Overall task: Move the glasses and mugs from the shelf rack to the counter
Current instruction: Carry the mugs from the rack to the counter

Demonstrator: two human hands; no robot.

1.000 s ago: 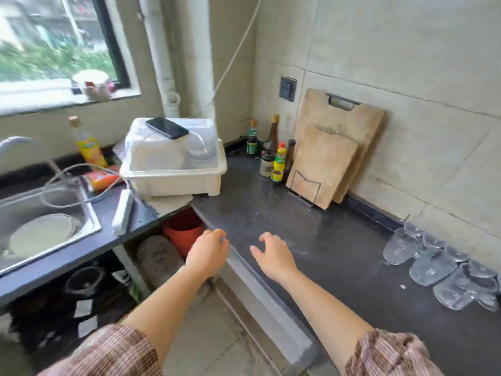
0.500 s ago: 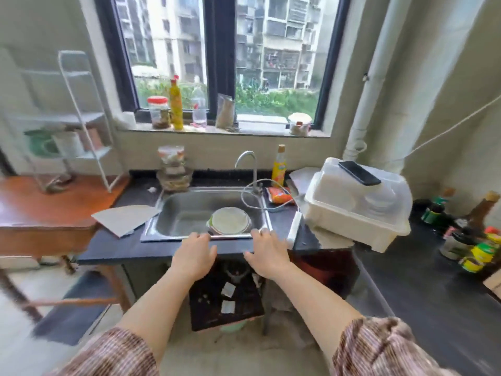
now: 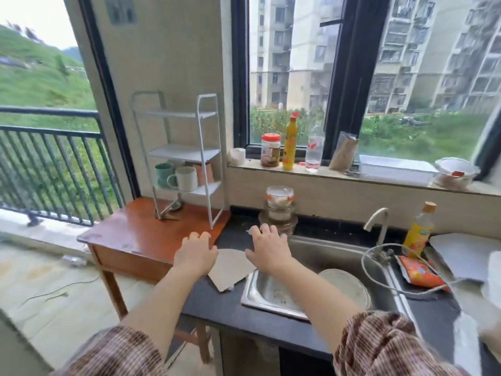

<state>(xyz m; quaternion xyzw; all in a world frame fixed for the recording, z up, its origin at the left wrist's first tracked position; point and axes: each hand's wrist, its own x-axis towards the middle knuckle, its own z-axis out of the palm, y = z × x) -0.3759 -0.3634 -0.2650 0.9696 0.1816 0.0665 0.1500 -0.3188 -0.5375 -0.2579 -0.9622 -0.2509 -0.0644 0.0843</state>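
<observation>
Here: mugs (image 3: 185,178) on lowest shelf of rack (image 3: 184,153), far-right corner of table (image 3: 130,234), lie ahead-left; my left hand (image 3: 195,253) nearer than right hand (image 3: 268,246); both empty, loosely spread.

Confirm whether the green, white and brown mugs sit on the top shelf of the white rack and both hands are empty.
Not the top: the head view shows the green mug, white mug and brown mug on the lowest shelf of the white rack. The left hand and right hand are empty.

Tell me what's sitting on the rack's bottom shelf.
A green mug, a white mug in front and a brownish cup stand on the rack's bottom shelf. Anything behind them is hidden.
</observation>
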